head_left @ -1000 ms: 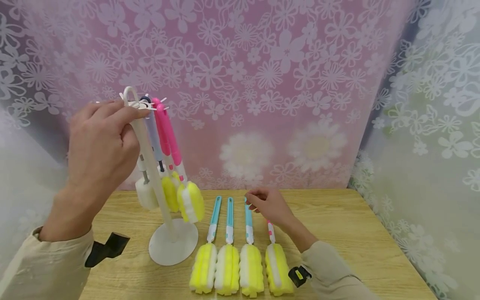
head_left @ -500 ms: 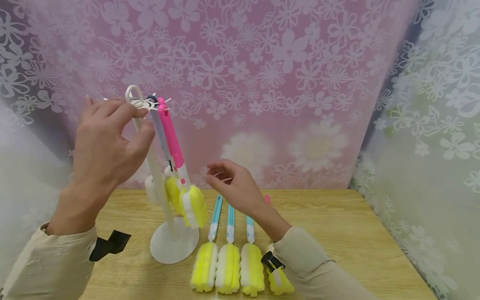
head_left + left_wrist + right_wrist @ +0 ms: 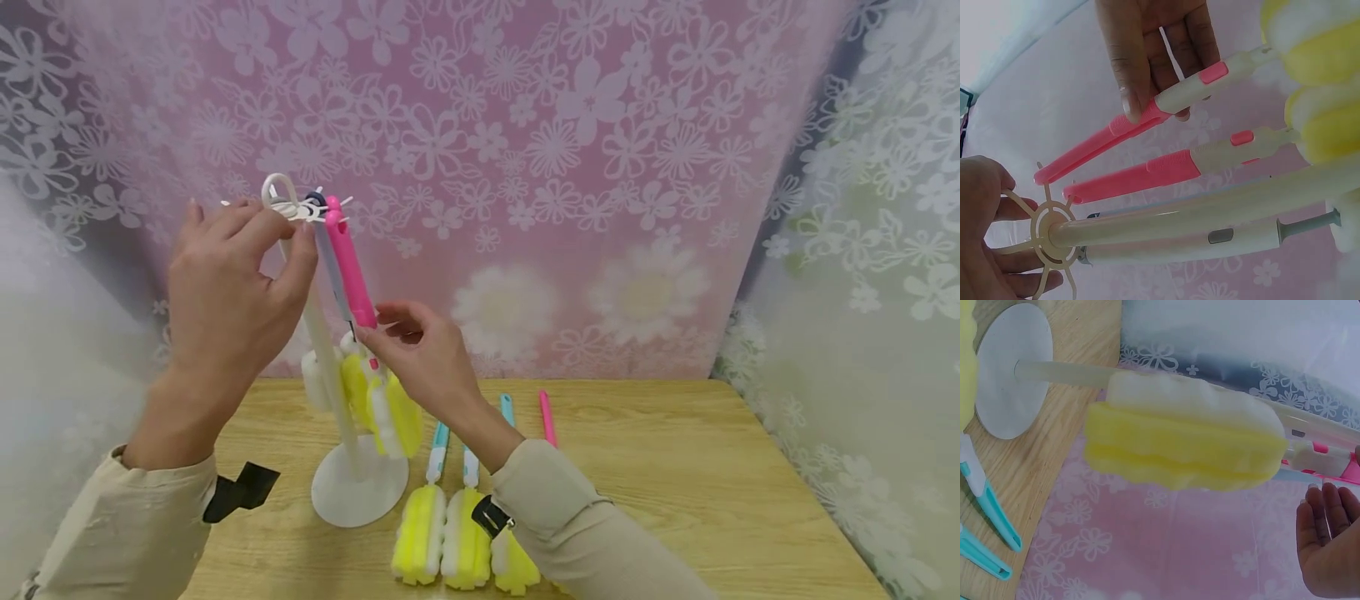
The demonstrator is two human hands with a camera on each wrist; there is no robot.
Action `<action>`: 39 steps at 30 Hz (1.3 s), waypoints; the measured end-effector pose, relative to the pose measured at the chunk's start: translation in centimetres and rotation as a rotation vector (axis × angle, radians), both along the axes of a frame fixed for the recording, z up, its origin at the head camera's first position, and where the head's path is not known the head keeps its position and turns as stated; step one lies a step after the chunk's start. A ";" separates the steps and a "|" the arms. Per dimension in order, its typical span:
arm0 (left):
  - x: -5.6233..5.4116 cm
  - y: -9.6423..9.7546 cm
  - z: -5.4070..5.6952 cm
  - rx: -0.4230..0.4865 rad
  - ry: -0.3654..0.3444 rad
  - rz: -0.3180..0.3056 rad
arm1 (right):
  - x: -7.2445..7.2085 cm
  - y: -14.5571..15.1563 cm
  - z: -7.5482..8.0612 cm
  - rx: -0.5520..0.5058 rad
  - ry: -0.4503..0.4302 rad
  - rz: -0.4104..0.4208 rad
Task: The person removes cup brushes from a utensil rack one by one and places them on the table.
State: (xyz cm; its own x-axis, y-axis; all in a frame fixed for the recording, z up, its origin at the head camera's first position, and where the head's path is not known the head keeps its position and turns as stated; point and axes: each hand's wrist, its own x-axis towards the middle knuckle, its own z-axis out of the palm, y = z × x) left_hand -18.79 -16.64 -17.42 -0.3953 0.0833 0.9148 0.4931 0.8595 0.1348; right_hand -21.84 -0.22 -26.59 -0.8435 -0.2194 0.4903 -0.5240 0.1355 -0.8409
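A white rack (image 3: pixel 318 333) with a round base stands on the table, its top a ring of prongs (image 3: pixel 1054 231). My left hand (image 3: pixel 236 283) grips this ring, fingers among the prongs. From it hang two pink-handled sponge brushes, a grey-blue handled brush (image 3: pixel 332 275) and one with a white handle (image 3: pixel 1197 247). My right hand (image 3: pixel 427 354) holds the nearer pink-handled sponge brush (image 3: pixel 350 271) low on its handle, thumb across the front and fingers behind. That brush's yellow and white sponge head (image 3: pixel 1185 440) hangs beside the pole.
Blue-handled sponge brushes (image 3: pixel 418 533) lie side by side on the wooden table (image 3: pixel 652 492), partly under my right forearm. Right of them shows a pink handle (image 3: pixel 547 417), its head mostly hidden by the sleeve. A pink floral curtain (image 3: pixel 525 167) hangs behind, with pale floral sheeting (image 3: pixel 885 350) at the right.
My right hand has moved left and up from above the lying brushes to the hanging pink-handled brush. My left hand still grips the ring, which has turned or shifted slightly right.
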 end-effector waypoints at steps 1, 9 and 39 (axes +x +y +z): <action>0.0 0.1 0.0 -0.002 0.003 0.003 | -0.1 0.0 0.0 -0.004 0.000 0.000; -0.2 0.2 -0.2 -0.003 0.019 0.015 | -0.4 -0.1 0.0 -0.035 0.008 0.067; -0.2 0.5 -0.7 0.044 0.030 0.044 | -0.9 17.3 -0.8 -0.051 0.044 -0.359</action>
